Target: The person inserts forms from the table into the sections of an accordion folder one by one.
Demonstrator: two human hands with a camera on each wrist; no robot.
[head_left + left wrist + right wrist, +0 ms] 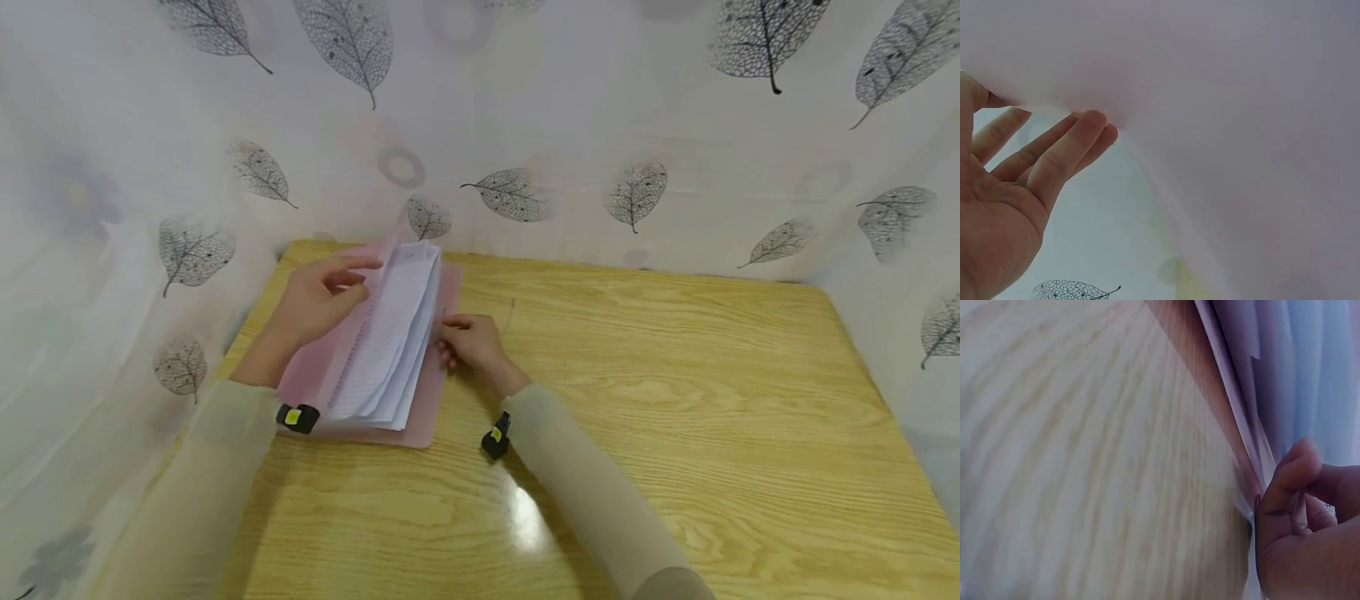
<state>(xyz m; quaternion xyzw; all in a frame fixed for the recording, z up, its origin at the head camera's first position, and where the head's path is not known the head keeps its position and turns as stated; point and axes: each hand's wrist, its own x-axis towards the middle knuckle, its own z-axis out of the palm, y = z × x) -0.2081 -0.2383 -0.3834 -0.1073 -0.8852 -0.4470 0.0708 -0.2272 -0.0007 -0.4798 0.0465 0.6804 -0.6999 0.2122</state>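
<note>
A spiral-bound notebook [390, 325] lies open at the table's left side, its lined white pages fanned up toward the right. Its translucent pink cover [333, 358] is turned over to the left, with part standing up near the spiral. My left hand [318, 296] is at this raised part, and in the left wrist view its nearly straight fingers [1060, 159] touch the edge of a pale pink sheet [1222, 125]. At the notebook's right edge, my right hand [472, 340] pinches the edge with thumb and curled fingers. Its fingertips are partly hidden.
The wood-grain table [675, 417] extends to the right and toward me. A leaf-printed curtain [562, 100] hangs behind it and along both sides. A thin pale line [511, 317] shows just beyond my right hand.
</note>
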